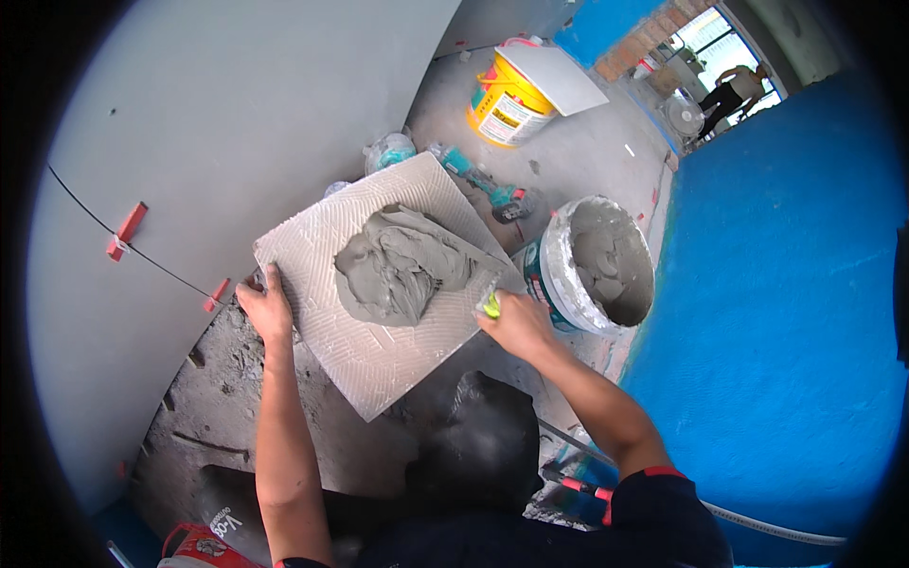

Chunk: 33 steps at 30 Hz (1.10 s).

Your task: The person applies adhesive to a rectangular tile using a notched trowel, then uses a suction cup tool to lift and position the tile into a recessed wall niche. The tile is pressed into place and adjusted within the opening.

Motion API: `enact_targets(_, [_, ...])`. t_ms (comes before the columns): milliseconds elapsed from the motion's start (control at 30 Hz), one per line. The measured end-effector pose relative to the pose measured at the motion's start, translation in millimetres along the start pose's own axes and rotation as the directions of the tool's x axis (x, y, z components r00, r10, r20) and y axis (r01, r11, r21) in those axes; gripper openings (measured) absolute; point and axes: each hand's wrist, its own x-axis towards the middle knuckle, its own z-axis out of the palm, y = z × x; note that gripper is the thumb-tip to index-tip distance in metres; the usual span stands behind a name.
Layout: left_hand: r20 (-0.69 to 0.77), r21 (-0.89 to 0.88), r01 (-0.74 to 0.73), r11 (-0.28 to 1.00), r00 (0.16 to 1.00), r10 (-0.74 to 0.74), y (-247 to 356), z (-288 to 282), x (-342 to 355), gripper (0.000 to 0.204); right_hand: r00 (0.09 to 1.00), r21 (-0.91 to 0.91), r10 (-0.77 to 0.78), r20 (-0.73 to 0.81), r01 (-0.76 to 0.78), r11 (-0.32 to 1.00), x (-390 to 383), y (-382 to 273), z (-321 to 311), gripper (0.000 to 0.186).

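Observation:
My left hand (270, 308) grips the left edge of a square tile (346, 364), thumb on top and the other fingers partly hidden under it. The tile is tilted, its ridged back facing up. A thick heap of grey mortar (388, 275) covers its middle. At the tile's right edge, my right hand (519, 324) is closed around the yellow-green handle of a trowel (491, 305). Its blade is hard to make out against the mortar. Close to my right hand stands a bucket (561, 256) of grey mortar, its rim smeared.
Beyond the tile lie a teal cordless power tool (473, 175) and a yellow bucket (507, 109) under a white board (568, 80). Large grey panels with red wedges (128, 232) line the left; a blue wall (757, 312) bounds the right. Rubble litters the floor. A person (739, 90) stands far off.

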Motion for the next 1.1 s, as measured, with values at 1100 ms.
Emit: enact_targets(1100, [0.125, -0.162, 0.197, 0.967, 0.976, -0.178, -43.3, -2.8, 45.8, 0.085, 0.088, -0.732, 0.754, 0.651, -0.191, 0.654, 60.3, 244.2, -179.2, 0.046])
